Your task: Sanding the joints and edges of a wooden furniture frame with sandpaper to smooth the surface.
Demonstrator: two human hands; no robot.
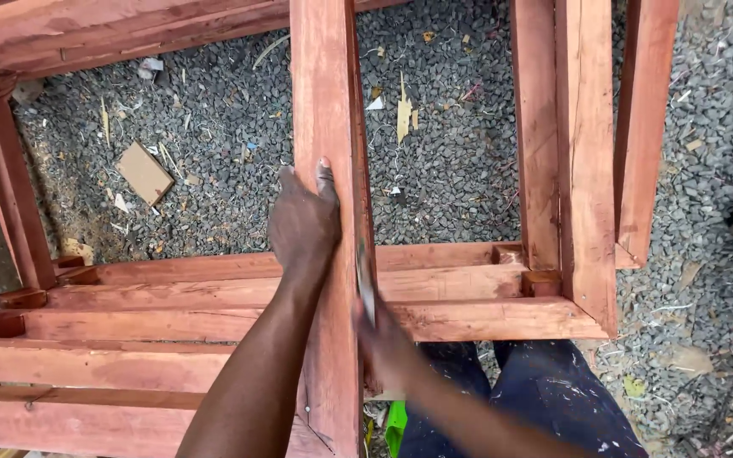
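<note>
A reddish wooden beam (326,93) runs from the top of the view down to the bottom centre, lying across a red-stained timber frame (468,318). My left hand (303,222) lies on the beam's left edge, fingers spread up along the wood. My right hand (383,339) is blurred at the beam's right side and grips a thin flat tool (366,284) with a pale metal blade held against the edge of the beam. What kind of tool it is cannot be made out.
Grey gravel (451,170) with wood chips covers the ground. A square scrap of board (144,172) lies at left. More red timbers (587,153) stand at right and along the left and top. My dark paint-spotted trousers (553,399) show below, beside a green object (395,427).
</note>
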